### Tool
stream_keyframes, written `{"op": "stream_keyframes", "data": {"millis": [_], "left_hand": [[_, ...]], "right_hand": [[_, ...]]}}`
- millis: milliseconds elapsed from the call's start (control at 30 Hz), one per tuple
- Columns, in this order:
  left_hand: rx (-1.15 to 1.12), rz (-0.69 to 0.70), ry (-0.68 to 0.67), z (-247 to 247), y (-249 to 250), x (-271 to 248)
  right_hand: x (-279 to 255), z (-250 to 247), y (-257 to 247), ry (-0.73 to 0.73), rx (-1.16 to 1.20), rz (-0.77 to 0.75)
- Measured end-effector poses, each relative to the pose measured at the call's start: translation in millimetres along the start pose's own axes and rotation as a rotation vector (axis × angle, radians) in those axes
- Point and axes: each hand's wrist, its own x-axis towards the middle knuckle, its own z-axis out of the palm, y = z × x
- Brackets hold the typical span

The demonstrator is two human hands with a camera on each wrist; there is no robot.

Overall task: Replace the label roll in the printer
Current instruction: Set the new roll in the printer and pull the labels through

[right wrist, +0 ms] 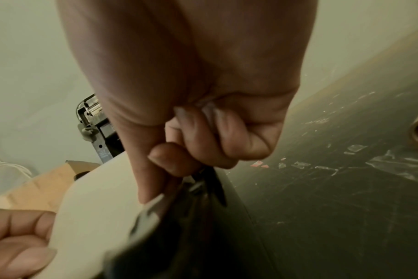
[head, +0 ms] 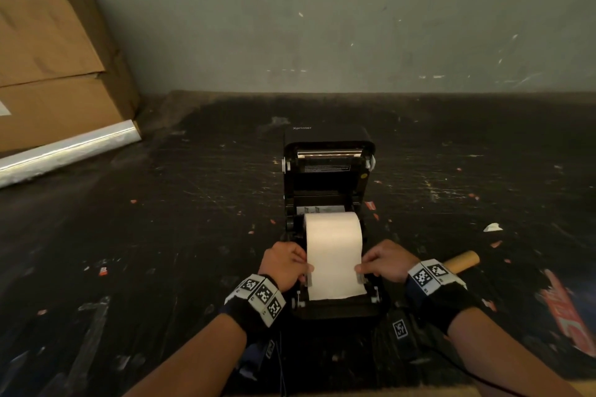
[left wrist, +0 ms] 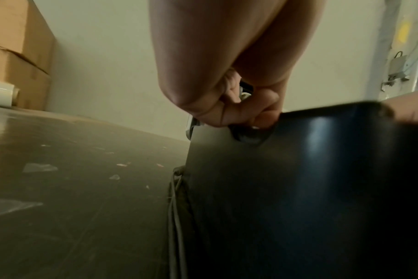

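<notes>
Two grips: fingers of left hand [head: 285, 263], right hand [head: 385, 259] pinch side edges of loose strip [head: 333, 274] drawn from white paper label roll [head: 332, 229] seated in open black plastic printer [head: 329, 177]. Paper likely light, thin, crease-prone; hold by edges. Dark scuffed surface [head: 161, 203] roomy; brown cardboard tube [head: 461, 261] near right wrist.

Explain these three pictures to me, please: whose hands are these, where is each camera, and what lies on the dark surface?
No robot: a person with bare hands wears three cameras. The wide picture is from the head; the other two look along each wrist at the fingers. On the scratched dark table stands a black label printer, lid open, with a white paper label roll inside. The left hand and right hand each pinch one side edge of the strip pulled from it. At right lies a brown cardboard tube; far left, brown cardboard boxes and a clear film roll.
</notes>
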Motion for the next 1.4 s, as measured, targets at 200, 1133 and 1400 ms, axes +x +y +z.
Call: {"op": "stream_keyframes", "data": {"millis": [200, 1133, 1400], "left_hand": [[0.029, 0.035, -0.016, 0, 1, -1], [0.601, 0.55, -0.199, 15, -12, -28], [0.534, 0.608, -0.157, 17, -15, -32]], "right_hand": [[0, 1, 0, 0.032, 0.052, -0.008], [-46, 20, 12, 0.005, -0.168, -0.28], [-51, 26, 13, 0.063, -0.137, -0.318]]}}
